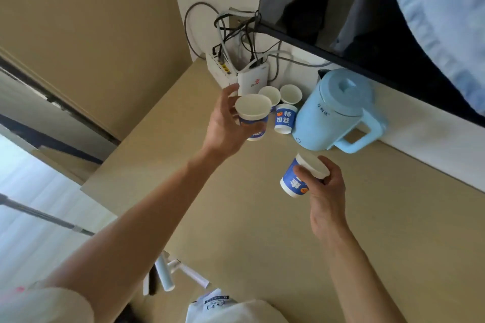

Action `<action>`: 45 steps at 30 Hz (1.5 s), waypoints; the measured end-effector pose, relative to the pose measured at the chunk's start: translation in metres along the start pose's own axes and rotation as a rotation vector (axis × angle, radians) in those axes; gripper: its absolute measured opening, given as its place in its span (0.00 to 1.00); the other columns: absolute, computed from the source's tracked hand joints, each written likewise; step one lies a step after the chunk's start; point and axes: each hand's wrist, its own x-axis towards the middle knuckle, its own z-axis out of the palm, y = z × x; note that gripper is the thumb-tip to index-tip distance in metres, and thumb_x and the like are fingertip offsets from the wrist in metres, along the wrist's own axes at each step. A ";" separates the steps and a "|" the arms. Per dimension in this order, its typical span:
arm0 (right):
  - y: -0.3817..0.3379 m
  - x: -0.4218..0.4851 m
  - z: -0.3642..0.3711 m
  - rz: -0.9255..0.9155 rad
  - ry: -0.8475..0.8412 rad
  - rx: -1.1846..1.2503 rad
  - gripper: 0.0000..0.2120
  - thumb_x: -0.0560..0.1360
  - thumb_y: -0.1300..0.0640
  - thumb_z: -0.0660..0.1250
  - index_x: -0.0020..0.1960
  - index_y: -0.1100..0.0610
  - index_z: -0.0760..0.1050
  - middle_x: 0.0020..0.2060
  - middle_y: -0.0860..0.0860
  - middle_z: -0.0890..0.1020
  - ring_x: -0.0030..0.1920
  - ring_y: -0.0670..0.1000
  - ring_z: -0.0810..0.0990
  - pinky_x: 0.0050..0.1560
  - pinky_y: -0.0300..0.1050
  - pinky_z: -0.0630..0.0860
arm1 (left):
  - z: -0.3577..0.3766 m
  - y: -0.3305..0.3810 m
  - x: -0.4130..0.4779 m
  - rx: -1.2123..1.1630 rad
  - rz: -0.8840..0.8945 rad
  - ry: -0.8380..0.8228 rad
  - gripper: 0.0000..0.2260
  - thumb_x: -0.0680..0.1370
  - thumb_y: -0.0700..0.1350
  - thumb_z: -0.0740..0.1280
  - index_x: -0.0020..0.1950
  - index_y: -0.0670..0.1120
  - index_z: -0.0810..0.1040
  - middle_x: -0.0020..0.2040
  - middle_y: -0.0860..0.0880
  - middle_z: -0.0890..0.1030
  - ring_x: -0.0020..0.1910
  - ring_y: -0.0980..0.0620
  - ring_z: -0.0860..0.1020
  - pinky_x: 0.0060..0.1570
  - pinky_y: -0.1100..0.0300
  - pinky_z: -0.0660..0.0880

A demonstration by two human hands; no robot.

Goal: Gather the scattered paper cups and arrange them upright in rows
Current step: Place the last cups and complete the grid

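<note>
Left grip [225,126] is curled round an upright cup [253,115], just beside three cups [286,118] standing by the kettle [338,110]. Right grip [325,191] has its fingers wrapped round another cup [294,181], tilted, above the worktop [236,217].

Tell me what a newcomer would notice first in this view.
Two hands, each holding a blue-and-white paper cup: the left hand holds an upright cup near the back of the desk, the right hand a tilted cup nearer the middle. Next, the pale blue kettle further back, with a cluster of upright cups just left of it.
</note>
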 end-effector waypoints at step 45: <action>0.145 -0.261 -0.671 -0.296 0.869 0.354 0.29 0.65 0.73 0.78 0.58 0.50 0.73 0.53 0.48 0.81 0.48 0.39 0.81 0.49 0.38 0.79 | 0.544 0.054 -0.549 -0.028 0.155 -0.698 0.33 0.65 0.31 0.80 0.66 0.46 0.74 0.60 0.48 0.79 0.57 0.48 0.80 0.57 0.55 0.78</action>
